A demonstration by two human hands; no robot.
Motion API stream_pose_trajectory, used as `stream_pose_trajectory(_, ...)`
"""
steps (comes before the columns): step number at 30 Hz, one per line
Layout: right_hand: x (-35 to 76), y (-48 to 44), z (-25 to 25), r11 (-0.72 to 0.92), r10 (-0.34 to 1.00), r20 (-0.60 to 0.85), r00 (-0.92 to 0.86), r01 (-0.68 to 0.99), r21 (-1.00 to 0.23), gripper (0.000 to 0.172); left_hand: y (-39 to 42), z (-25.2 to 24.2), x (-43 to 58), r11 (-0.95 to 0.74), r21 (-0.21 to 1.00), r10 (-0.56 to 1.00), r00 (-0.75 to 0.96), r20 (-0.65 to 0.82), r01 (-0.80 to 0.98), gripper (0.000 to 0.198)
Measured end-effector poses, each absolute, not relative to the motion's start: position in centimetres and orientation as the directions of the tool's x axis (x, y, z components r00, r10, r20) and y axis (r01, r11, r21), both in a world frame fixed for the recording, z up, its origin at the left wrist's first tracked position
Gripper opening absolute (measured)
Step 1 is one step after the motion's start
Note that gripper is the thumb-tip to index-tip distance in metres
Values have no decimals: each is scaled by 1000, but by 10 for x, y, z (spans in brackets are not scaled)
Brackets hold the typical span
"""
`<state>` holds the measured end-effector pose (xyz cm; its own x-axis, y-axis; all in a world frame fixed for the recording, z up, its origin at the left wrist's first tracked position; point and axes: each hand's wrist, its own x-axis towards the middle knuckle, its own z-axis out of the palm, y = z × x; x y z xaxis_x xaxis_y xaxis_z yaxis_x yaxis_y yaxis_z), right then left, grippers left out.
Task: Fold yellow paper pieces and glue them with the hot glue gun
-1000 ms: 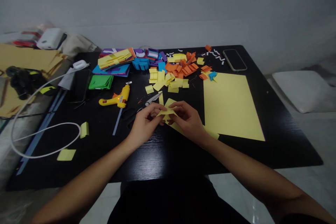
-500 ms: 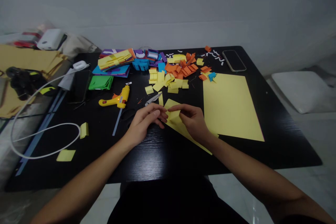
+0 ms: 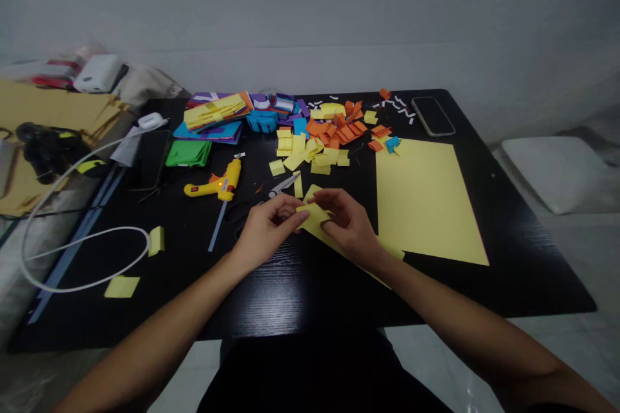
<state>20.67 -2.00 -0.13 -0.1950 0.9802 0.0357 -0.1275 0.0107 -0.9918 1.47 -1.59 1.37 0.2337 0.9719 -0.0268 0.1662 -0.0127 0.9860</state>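
Note:
Between my two hands is a small piece of yellow paper [image 3: 314,215]. My left hand [image 3: 271,222] pinches its left end, thumb on top. My right hand [image 3: 349,222] grips the other end with thumb and fingers; part of the piece is hidden by them. Beneath lies a longer yellow paper strip [image 3: 361,261], slanting across the table under my right hand. Scissors [image 3: 283,186] with dark handles rest just beyond my left hand. Past them is a pile of small folded yellow papers [image 3: 310,150] and orange papers [image 3: 339,131].
A large yellow sheet [image 3: 429,200] lies at right, a phone [image 3: 433,115] behind it. On the left are a yellow glue gun [image 3: 217,184], green papers [image 3: 188,153], a looped white cable [image 3: 87,156] and a second phone [image 3: 150,158]. Stacked coloured papers [image 3: 216,113] stand at the back.
My left hand has come in and closed on the yellow piece, which my right hand alone held before. The piece now lies flatter between both hands.

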Motion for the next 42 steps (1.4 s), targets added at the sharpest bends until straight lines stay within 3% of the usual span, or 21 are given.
stream_pose_trajectory(3, 210, -17, 0, -23, 967, 21, -254, -169, -985, 37, -16, 11, 10, -137, 943, 976, 204, 77, 302, 21)
stream_pose_trajectory(8, 208, -15, 2, 8, 986, 10, -164, -12, -1000, 19, -18, 7, 7, -195, 915, 961, 254, 107, 353, 21)
stream_pose_trajectory(21, 205, -19, -1, 153, 986, 148, -78, 61, -986, 9, -16, 19, 13, 38, 996, 968, 243, -57, 84, 23)
stream_pose_trajectory(29, 205, -20, 0, 173, 982, 168, -82, 62, -983, 12, -17, 22, 13, 0, 990, 974, 226, -33, 144, 19)
stream_pose_trajectory(42, 203, -20, -3, 123, 991, 119, -62, 62, -990, 16, -17, 13, 8, -204, 919, 969, 202, 141, 337, 20)
